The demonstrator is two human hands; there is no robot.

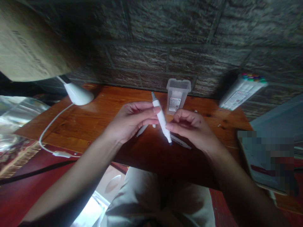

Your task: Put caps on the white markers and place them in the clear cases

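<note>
Both my hands hold one white marker (pixel 161 118) above a small wooden table (pixel 99 116). My left hand (pixel 132 121) pinches its upper part between thumb and fingers. My right hand (pixel 191 127) pinches its lower part, close to the dark tip. The marker is tilted, its grey end pointing up and away. Under my hands, two more white markers (pixel 181 142) lie on the table. An empty clear plastic marker case (pixel 178 94) stands upright just behind the hands.
A white lamp (pixel 78 94) with a white cable (pixel 53 132) sits at the table's back left. A marker box with coloured caps (pixel 241 91) leans on the stone wall at right. A book (pixel 260 164) lies at right. A paper bag (pixel 28 47) hangs top left.
</note>
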